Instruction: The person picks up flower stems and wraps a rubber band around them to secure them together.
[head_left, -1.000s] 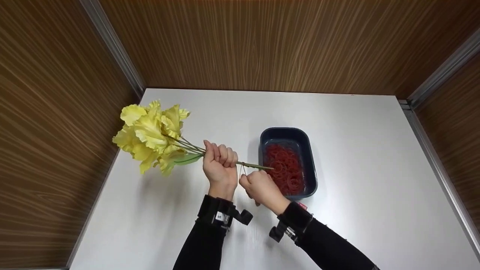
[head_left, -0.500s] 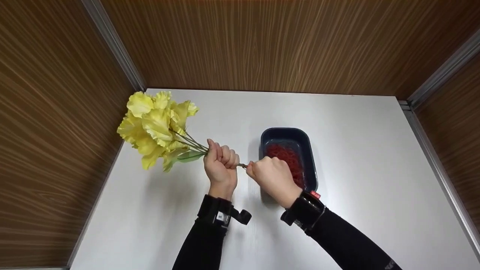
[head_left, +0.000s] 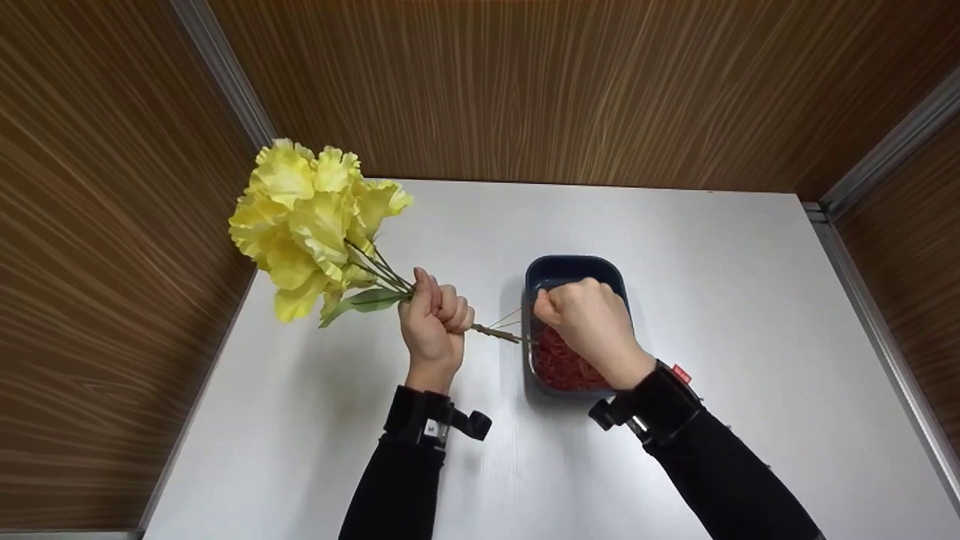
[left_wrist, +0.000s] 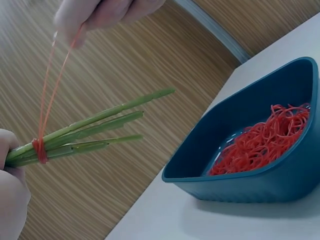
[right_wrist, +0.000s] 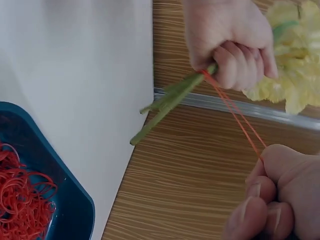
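Note:
My left hand (head_left: pixel 435 322) grips the green stems (left_wrist: pixel 90 131) of a bunch of yellow flowers (head_left: pixel 311 217), held above the white table (head_left: pixel 735 285) with the blooms up and to the left. A red rubber band (left_wrist: pixel 47 95) is wound round the stems (right_wrist: pixel 170 100) next to the left fist (right_wrist: pixel 232 42). My right hand (head_left: pixel 589 319) pinches the band's (right_wrist: pixel 240 120) free loop and holds it stretched away from the stems, above the blue tray (head_left: pixel 559 270). The right fingers (right_wrist: pixel 265 210) are curled tight on the band.
The dark blue tray (left_wrist: pixel 280 170) holds a heap of red rubber bands (left_wrist: pixel 265 140) and stands at the middle of the table. Wood-grain walls (head_left: pixel 480 82) close in the back and both sides, with metal corner strips (head_left: pixel 225 82).
My right hand has pulled away to the right from the stems, stretching the band. The left hand has lifted and tilted the bunch so the flowers stand higher.

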